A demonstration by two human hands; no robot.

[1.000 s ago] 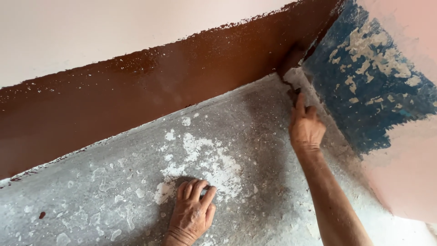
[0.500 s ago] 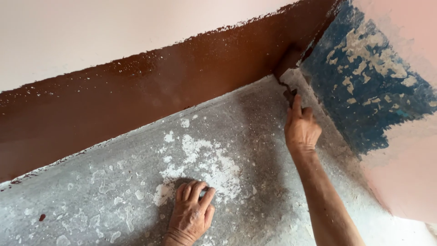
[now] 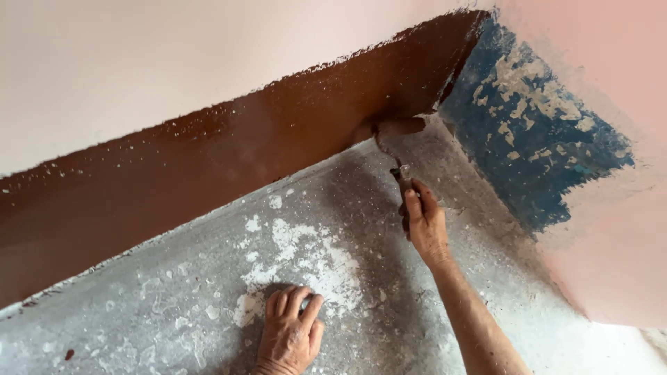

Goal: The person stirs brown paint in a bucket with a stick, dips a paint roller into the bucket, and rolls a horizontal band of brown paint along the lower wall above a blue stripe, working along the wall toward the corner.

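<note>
Gripping the handle of a small paint roller (image 3: 399,130) at centre frame, the right hand (image 3: 424,226) is shown; the left hand (image 3: 290,333) is laid flat, fingers loose, on the grey floor (image 3: 174,305). The left-hand skirting band (image 3: 208,160) appears coated brown; the blue patch (image 3: 535,139) at upper right remains unpainted.

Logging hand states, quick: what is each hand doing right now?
Left hand: open, flat on the floor.
Right hand: closed on the roller.

Brown-coated small roller (image 3: 401,129), seemingly against wall
</note>
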